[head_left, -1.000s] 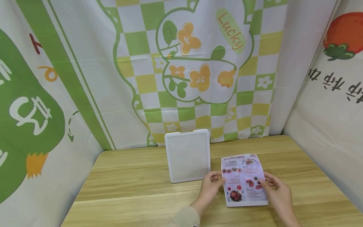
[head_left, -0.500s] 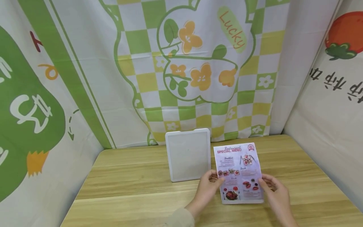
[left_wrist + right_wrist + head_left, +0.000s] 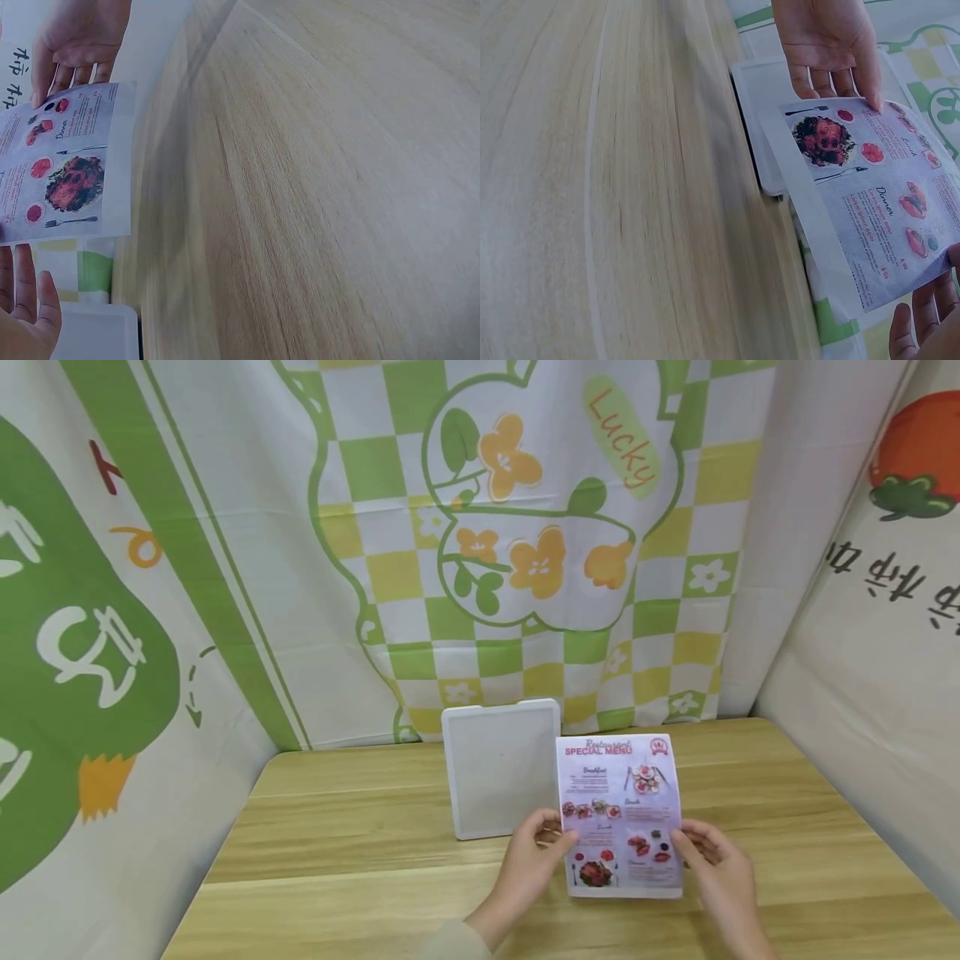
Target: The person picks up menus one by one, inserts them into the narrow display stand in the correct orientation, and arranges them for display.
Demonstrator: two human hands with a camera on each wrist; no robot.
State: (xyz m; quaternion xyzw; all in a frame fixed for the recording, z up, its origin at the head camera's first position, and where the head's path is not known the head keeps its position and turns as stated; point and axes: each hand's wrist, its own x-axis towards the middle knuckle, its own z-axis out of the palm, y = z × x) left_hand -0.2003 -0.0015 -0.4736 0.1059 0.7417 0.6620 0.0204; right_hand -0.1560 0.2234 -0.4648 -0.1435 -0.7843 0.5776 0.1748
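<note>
A printed restaurant menu sheet is held up between both hands, its printed face toward the head camera. My left hand pinches its left edge between thumb and fingers. On the opposite edge, my right hand pinches the paper the same way, thumb in front and fingers behind. In the left wrist view the menu sheet stands over the wooden tabletop, with a bare white strip along its lower edge. Just behind and left of the paper stands a white frame or board with a pale grey panel, overlapped slightly by the sheet.
The wooden table reaches back to a green, white and yellow checkered curtain. Printed fabric walls close in the left and right sides. The white frame stands near the table's back edge.
Both hands have moved the menu sheet left and upward, toward the white frame. The sheet now faces the head camera more squarely and its title shows. The white frame keeps its place.
</note>
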